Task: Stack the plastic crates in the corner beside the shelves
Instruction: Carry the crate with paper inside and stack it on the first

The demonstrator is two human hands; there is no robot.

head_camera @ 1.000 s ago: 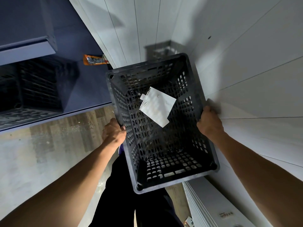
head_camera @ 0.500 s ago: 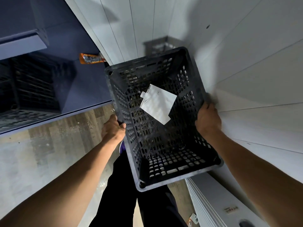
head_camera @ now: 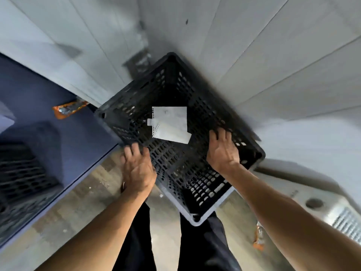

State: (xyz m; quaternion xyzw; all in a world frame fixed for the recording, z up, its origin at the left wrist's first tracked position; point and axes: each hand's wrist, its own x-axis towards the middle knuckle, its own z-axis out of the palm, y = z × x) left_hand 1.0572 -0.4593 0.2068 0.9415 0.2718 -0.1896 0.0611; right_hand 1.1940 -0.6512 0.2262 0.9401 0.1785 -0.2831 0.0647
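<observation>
- Nearest, below both wrists, the person's dark trouser legs [head_camera: 197, 249] stand on a wood-patterned floor [head_camera: 82, 210].
- The left hand [head_camera: 137, 172] lies palm down on the near-left rim of a black perforated crate [head_camera: 203, 114]; its fingers curl over the edge, gripping it.
- The right hand [head_camera: 222, 151] reaches inside the crate from the near-right side, fingers spread and hooked onto the slotted wall; how firmly it grips cannot be told.
- The crate sits between and beyond the two hands, turned so that one corner points at the person and the opposite corner pushes into the meeting of the two white panelled walls [head_camera: 254, 55].
- Inside the crate, just ahead of the hands and between them, lies a white sheet of paper [head_camera: 170, 124] with a torn, perforated left edge; nothing else shows in it.
- Left of the left hand runs a blue shelf [head_camera: 64, 145], with another dark slotted crate [head_camera: 21, 173] on it, blurred.
- Further along that shelf, beyond the left hand, an orange wrapper [head_camera: 69, 109] lies near the first crate's left corner.
- Right of the right forearm a white appliance [head_camera: 322, 204] with a round hole and a grille stands against the wall.
</observation>
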